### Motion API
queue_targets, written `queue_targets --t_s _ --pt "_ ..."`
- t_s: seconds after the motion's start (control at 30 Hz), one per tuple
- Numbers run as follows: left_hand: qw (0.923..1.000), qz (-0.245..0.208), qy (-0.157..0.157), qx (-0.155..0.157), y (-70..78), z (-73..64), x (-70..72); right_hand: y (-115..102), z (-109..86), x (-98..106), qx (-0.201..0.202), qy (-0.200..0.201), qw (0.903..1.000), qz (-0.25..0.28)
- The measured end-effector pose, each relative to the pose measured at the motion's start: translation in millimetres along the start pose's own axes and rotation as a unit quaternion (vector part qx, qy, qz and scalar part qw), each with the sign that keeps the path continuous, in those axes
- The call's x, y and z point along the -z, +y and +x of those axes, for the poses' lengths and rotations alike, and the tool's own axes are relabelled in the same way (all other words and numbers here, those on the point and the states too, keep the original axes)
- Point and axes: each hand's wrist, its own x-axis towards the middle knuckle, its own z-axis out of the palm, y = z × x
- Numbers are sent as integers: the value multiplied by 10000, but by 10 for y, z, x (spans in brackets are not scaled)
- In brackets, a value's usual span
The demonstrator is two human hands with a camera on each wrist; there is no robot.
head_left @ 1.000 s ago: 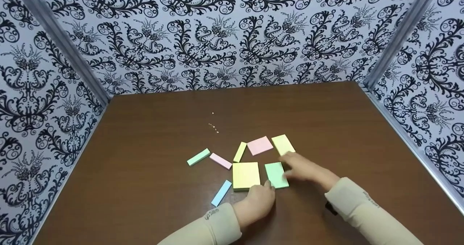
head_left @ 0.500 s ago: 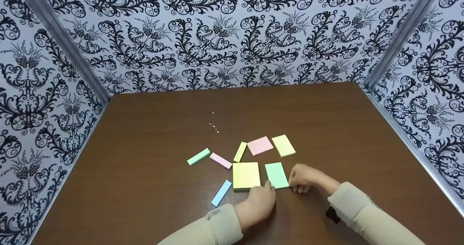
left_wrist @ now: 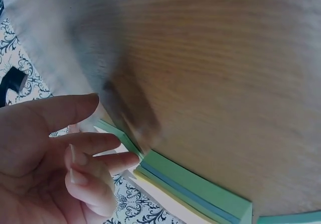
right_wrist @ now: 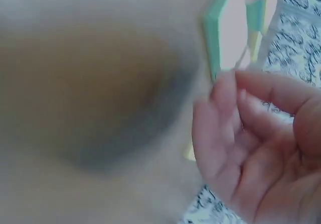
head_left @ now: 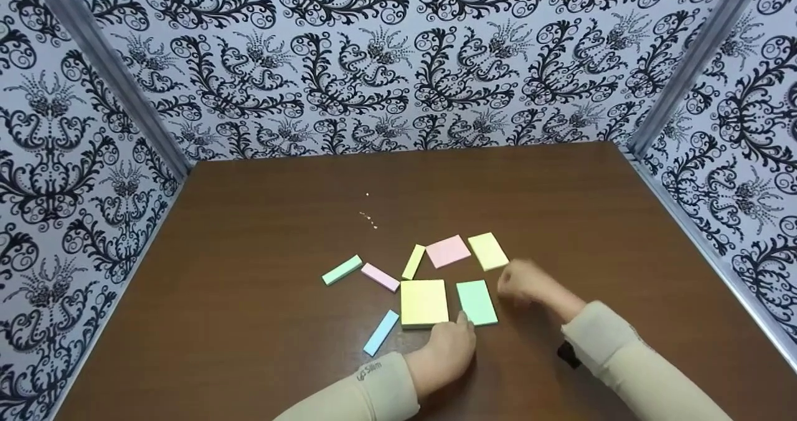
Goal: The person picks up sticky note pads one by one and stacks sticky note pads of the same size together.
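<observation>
My left hand (head_left: pixel 447 349) rests at the near side of a thick yellow sticky note pad (head_left: pixel 424 302), one finger reaching to the near left corner of a green sticky note pad (head_left: pixel 477 302). In the left wrist view its fingers are loosely bent, a fingertip right at a layered pad (left_wrist: pixel 195 189) with green, blue and yellow edges. To the right of the green pad is my right hand (head_left: pixel 526 281), blurred, below a pale yellow note pad (head_left: pixel 489 251). The right wrist view shows its fingers loosely curled toward the thumb, nothing visible between them.
A pink note pad (head_left: pixel 448 251) lies behind the yellow one. Narrow strips lie to the left: yellow (head_left: pixel 414 261), pink (head_left: pixel 380 277), green (head_left: pixel 342 269) and blue (head_left: pixel 381 332). Light crumbs (head_left: pixel 370 220) dot the brown table (head_left: pixel 249 222), and patterned walls (head_left: pixel 398 66) enclose it.
My right hand moved from over the pale yellow and green pads to the green pad's near right corner, then back up and away from it. The left hand and the pads stayed in place.
</observation>
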Motion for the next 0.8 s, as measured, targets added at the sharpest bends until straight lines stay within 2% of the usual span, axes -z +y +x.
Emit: queue_targets --t_s 0.07,0.13,0.2,0.27,0.37,0.43,0.57,0.63,0.8 --pt "10000 -60 29 14 -7 2 -1 35 128 81 481 528 9962 -497" --pt "9998 -178 25 39 -14 12 3 69 258 148 917 771 9873 -1042" --pt "9995 -311 4 76 -20 21 13 100 376 191 1133 649 9809 -1442" --pt "9993 -364 -79 77 -22 30 24 112 478 206 1062 420 9811 -1565" --pt "9990 -391 -202 60 -27 38 41 93 597 183 544 336 9881 -1399" --pt "9988 -410 -253 36 -30 44 47 65 650 148 -18 380 9935 -1070" --pt "9987 -450 -239 61 -40 53 45 -9 695 83 -987 404 9930 -514" --pt "9986 -459 -230 84 -44 53 37 -48 700 64 -1217 419 9910 -375" --pt "9990 -372 -252 52 -51 53 19 -117 704 31 -1459 447 9878 -322"
